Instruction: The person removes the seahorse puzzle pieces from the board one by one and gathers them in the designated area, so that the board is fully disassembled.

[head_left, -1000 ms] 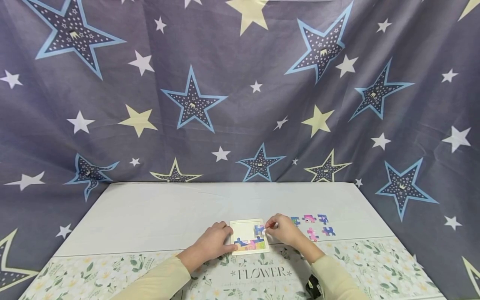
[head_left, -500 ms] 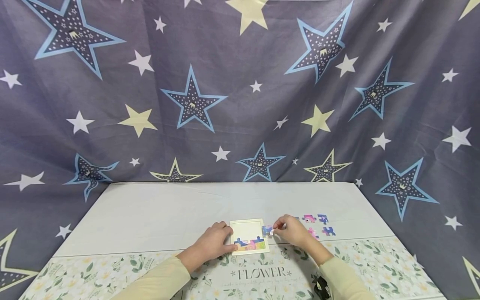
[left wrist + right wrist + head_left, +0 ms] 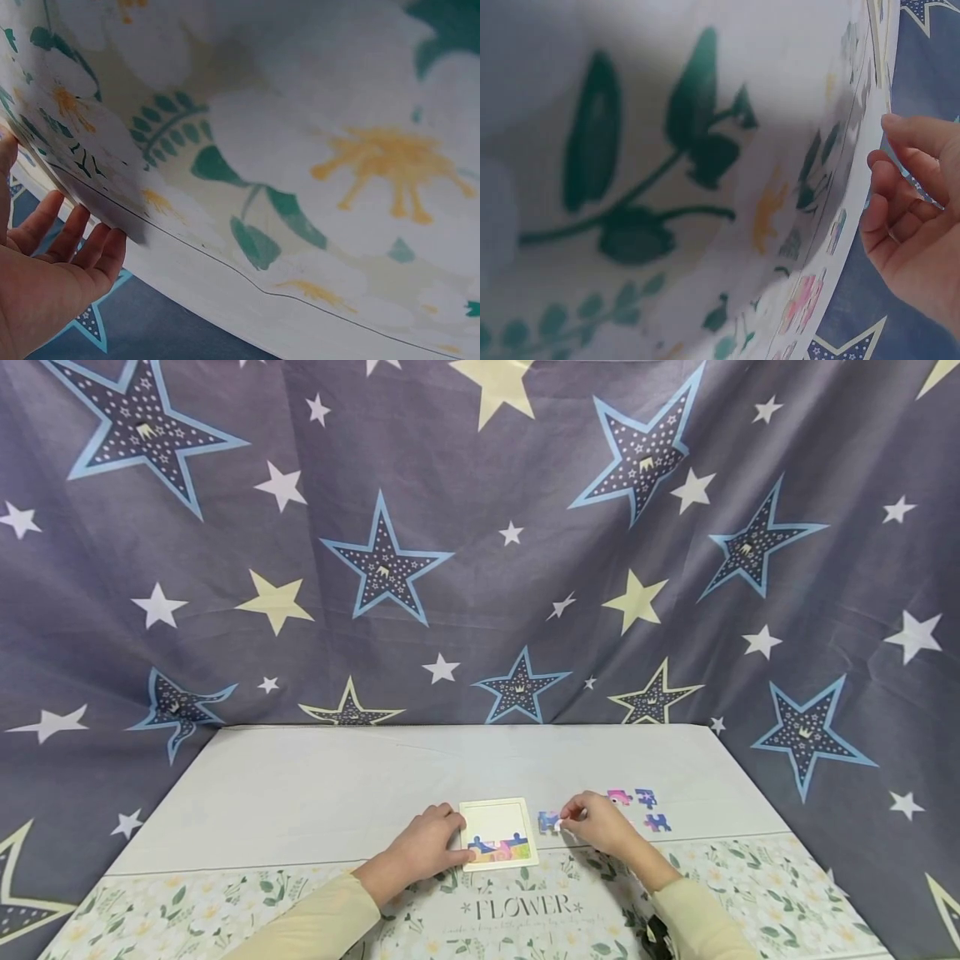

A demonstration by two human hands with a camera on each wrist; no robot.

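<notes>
A square cream puzzle tray lies on the table, with joined pieces in blue, pink, yellow and green along its near side. My left hand rests at the tray's left edge, its thumb on the near left corner and its fingers higher up the side. In the left wrist view its fingers are loosely bent. My right hand pinches a blue puzzle piece by its right side, just right of the tray. I cannot tell whether that piece touches the table.
Loose puzzle pieces lie beyond and right of my right hand: a pink one, a blue one and another blue one. The hand partly covers others. The tablecloth is white with a floral front band; a starry curtain hangs behind.
My right hand has drawn the blue piece rightward, from above the tray's right edge to the table area beside it. The left hand and tray have stayed in place.
</notes>
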